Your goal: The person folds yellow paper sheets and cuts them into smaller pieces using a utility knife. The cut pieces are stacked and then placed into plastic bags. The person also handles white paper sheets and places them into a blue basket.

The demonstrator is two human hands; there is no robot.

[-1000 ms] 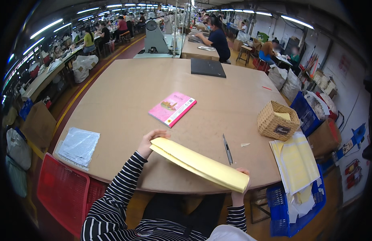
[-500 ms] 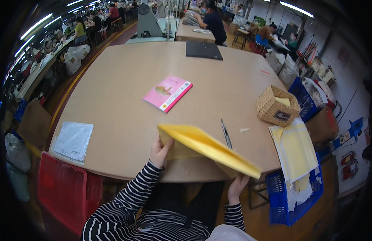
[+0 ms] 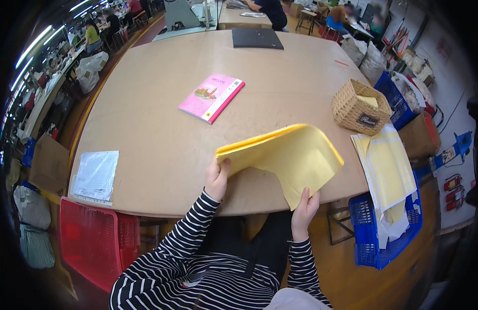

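A stack of thin yellow sheets (image 3: 301, 155) is held up over the table's near edge, arched upward in the middle. My left hand (image 3: 217, 178) pinches its left end, thumb on the near side. My right hand (image 3: 304, 213) grips the drooping lower right corner, with the thumb up on the sheet's face. Beyond the stack, a pink notebook (image 3: 212, 98) lies at an angle on the brown table (image 3: 146, 124). The tabletop directly behind the sheets is hidden.
Papers in a clear sleeve (image 3: 96, 175) lie at left; a black flat board (image 3: 257, 38) is at the far edge. On the right stand a wicker basket (image 3: 360, 106), draped yellow sheets (image 3: 386, 165) and a blue crate (image 3: 365, 232). A red crate (image 3: 89, 243) is below left.
The yellow stack has swung from a slanted fold to an upward arch, its broad face now showing. My right hand has risen with its corner. The cutter knife seen earlier is now hidden.
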